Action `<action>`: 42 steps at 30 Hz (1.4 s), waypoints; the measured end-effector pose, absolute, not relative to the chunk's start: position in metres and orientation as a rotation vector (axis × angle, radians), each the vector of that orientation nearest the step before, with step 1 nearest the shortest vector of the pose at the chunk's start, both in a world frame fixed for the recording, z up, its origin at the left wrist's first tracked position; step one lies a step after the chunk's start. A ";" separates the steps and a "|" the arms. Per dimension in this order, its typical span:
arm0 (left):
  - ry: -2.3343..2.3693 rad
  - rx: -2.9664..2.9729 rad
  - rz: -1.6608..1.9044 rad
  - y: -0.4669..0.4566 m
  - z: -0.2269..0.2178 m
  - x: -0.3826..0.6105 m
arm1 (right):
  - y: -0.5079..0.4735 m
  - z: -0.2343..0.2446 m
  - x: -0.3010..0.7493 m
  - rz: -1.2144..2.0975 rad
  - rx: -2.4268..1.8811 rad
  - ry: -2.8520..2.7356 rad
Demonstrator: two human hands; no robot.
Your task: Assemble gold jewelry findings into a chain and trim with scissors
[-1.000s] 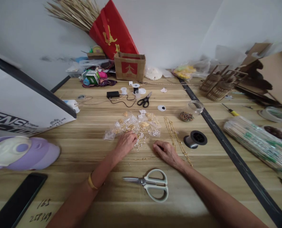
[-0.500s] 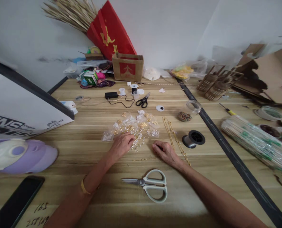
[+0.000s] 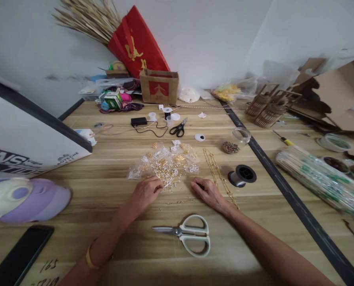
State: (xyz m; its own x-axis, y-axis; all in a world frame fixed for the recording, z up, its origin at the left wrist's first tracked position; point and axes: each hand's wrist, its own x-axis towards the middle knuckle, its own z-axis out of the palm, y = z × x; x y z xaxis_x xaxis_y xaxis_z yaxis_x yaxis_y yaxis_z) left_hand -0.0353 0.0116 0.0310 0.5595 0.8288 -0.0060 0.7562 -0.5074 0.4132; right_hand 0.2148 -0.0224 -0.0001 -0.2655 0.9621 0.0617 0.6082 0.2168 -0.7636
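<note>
While we look down on the wooden table point(image 3: 129, 262), we notice at its far side a red bag point(image 3: 141, 43) with gold characters, leaning behind a brown paper box point(image 3: 159, 88). Across the middle of the table we see the pile of small gold and clear beads point(image 3: 169, 169), which spreads partly among thin plastic bags point(image 3: 133, 173). Nearer to us lie the pale-handled scissors point(image 3: 181, 231), with their blades pointing left. On the right we find a long gold chain point(image 3: 218, 172), laid in two strands.

The hands are apart from each other. The left hand point(image 3: 149, 190) is at the near left edge of the pile, its fingers bunched; we are unable to see whether they pinch something. The right hand point(image 3: 205, 190) lies loosely curled just beside the long chain, its palm hidden from us. Beyond that chain is a dark spool point(image 3: 245, 174). Smallest, a short gold chain point(image 3: 179, 202) lies between the hands, slightly closer to us.
</note>
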 end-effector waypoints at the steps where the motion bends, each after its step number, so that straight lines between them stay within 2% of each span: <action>1: 1.274 2.431 0.263 0.010 0.031 -0.036 | -0.023 0.000 0.215 0.854 -1.447 -1.959; 18: 1.152 2.335 -0.025 -0.017 0.042 -0.042 | -0.022 -0.001 0.215 0.834 -1.433 -1.967; 23: 1.113 2.384 -0.016 -0.027 0.035 -0.043 | -0.024 0.003 0.214 0.851 -1.417 -1.963; 30: 1.101 2.454 0.072 -0.025 0.026 -0.043 | -0.028 0.036 0.224 0.878 -1.404 -1.823; 36: 1.077 2.518 0.191 -0.019 0.014 -0.049 | -0.035 0.080 0.247 0.725 -1.414 -1.734; 42: 1.031 2.442 0.219 -0.019 0.019 -0.054 | -0.055 0.105 0.268 0.735 -1.452 -1.714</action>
